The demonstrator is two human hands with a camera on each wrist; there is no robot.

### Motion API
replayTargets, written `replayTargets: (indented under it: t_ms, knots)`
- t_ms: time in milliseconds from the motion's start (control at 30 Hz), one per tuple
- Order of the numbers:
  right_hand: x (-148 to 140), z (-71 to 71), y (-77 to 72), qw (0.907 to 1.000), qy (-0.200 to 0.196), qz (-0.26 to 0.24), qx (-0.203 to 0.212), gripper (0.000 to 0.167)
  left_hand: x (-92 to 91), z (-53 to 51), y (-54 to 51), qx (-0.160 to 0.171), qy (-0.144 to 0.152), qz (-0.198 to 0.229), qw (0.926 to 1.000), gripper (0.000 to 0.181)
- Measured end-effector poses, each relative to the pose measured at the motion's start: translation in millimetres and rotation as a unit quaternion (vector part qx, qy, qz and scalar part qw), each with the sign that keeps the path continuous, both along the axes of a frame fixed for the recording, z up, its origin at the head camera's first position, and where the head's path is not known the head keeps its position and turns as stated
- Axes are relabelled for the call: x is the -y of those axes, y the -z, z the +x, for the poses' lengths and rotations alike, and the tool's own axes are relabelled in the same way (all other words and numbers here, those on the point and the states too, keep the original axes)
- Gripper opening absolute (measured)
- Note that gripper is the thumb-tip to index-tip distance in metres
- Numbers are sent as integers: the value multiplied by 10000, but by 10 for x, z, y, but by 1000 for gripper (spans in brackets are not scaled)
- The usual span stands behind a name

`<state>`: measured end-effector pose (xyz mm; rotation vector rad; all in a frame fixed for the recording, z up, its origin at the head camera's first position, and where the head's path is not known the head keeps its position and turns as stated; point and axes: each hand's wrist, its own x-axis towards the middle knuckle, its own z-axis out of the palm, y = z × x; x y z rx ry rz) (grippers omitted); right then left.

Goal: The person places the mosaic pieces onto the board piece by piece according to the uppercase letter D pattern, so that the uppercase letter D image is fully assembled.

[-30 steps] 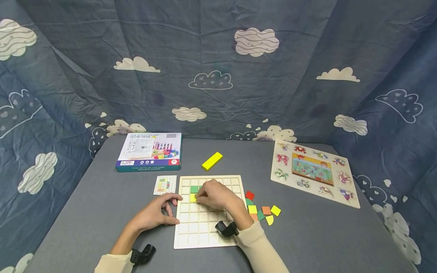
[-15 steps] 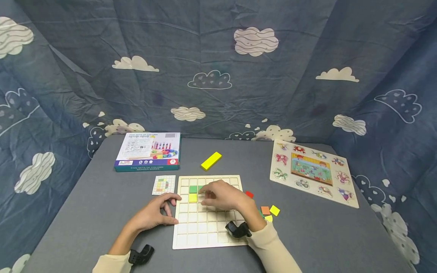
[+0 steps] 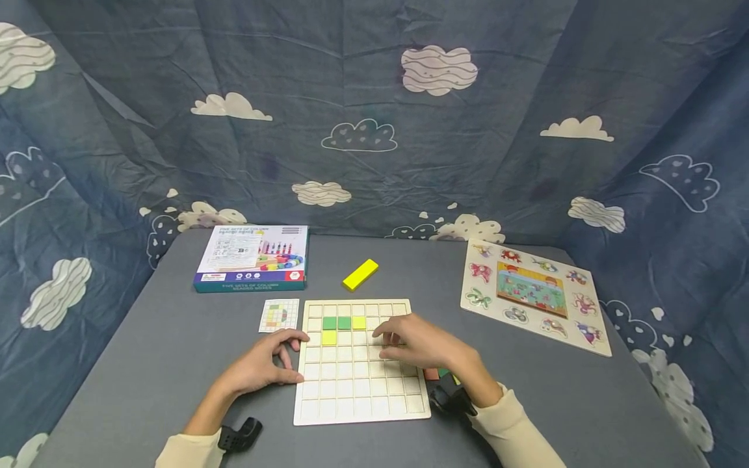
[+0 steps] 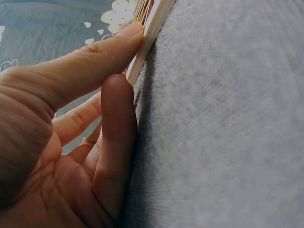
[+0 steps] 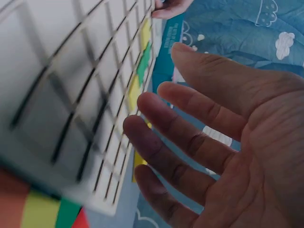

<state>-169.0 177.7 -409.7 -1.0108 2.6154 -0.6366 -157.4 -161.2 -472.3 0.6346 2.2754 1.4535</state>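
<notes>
Partly beneath right grip (image 3: 422, 342): grid board (image 3: 354, 388).

Even head-view light, shadowed grid board (image 5: 90, 95), blurred right-wrist foreground

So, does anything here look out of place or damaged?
Nothing looks spilled or broken. The yellow block beyond the grid board and the puzzle at right merely lie slanted to it; its four tiles sit neatly in their cells.
</notes>
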Motion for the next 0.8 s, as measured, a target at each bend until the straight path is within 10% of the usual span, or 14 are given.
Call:
replayTargets:
  t_ms: [800]
  knots:
    - [-986, 251, 119, 9924, 706, -981, 220, 32, -6, 0, -11, -49, -9, 53, 10000, 62]
